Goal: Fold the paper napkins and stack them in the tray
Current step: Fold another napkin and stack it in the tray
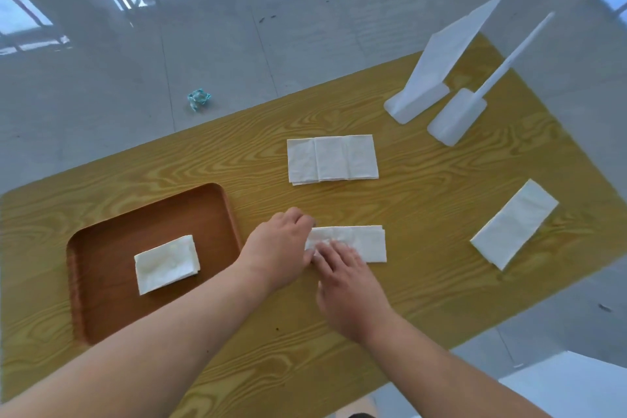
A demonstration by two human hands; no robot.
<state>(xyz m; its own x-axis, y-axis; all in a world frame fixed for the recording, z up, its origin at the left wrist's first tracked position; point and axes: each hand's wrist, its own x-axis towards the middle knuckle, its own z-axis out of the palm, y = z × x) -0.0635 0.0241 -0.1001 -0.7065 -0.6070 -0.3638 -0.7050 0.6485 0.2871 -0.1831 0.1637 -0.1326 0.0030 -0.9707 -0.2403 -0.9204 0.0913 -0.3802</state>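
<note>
A brown tray (101,309) lies at the left of the wooden table (441,282) with one folded white napkin (166,263) inside it. In front of me a long folded napkin strip (363,243) lies flat. My left hand (278,244) covers the strip's left end, its fingers curled at the paper's edge. My right hand (346,282) presses flat on the strip's near left part, fingers spread. Another napkin (332,159), unfolded wider, lies behind it. A third napkin (514,224) lies at the right.
Two white plastic stands (424,92) (456,120) with tall upright parts sit at the table's far right corner. A crumpled teal scrap (198,99) lies on the grey floor beyond the table. A white surface (570,387) shows at the lower right.
</note>
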